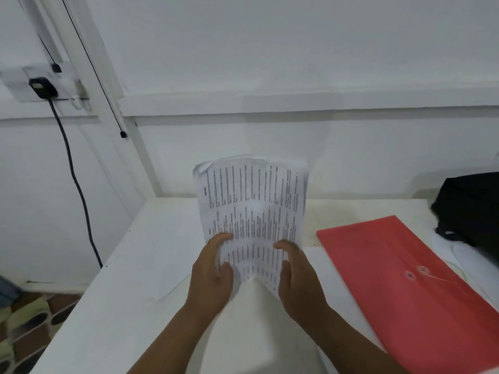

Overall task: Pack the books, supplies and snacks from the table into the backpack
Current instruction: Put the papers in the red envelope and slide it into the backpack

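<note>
— Holding what? By which hand?
— Printed papers are gripped at the bottom by the left hand and right hand, long side standing up.
— Where is the backpack?
— Far right on the table, past the red envelope. It is nearer the right hand.

One folder (red), one backpack
</note>
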Demonstrator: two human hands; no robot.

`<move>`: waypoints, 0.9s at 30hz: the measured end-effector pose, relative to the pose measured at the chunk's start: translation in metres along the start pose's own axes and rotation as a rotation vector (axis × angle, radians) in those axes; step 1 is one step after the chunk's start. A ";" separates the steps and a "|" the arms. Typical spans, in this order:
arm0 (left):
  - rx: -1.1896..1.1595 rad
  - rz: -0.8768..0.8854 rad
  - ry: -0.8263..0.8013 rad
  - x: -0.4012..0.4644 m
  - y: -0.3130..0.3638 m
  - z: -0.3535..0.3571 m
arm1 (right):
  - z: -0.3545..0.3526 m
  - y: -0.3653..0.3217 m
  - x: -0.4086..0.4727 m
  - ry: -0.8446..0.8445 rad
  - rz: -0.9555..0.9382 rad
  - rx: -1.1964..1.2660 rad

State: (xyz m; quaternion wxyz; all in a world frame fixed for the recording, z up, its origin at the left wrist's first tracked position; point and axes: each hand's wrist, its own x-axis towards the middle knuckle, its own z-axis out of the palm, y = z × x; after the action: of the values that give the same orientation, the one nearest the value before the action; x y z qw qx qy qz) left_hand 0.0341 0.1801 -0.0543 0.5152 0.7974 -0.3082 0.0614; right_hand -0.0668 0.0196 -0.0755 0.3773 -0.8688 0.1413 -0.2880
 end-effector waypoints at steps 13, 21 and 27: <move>0.028 -0.504 -0.395 0.098 -0.113 -0.154 | 0.124 -0.090 0.056 -0.404 0.553 0.310; 0.241 -0.412 -0.735 0.138 -0.200 -0.177 | 0.216 -0.125 0.040 -0.298 0.736 -0.248; 0.203 -0.314 -0.718 0.137 -0.196 -0.172 | 0.223 -0.135 0.045 -0.187 0.806 -0.059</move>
State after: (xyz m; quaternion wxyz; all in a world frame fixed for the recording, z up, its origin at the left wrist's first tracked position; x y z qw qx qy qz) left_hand 0.2909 0.3238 -0.0714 0.2964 0.8523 -0.3354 -0.2704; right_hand 0.1082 0.2178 -0.0804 0.4462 -0.7766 0.4436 -0.0330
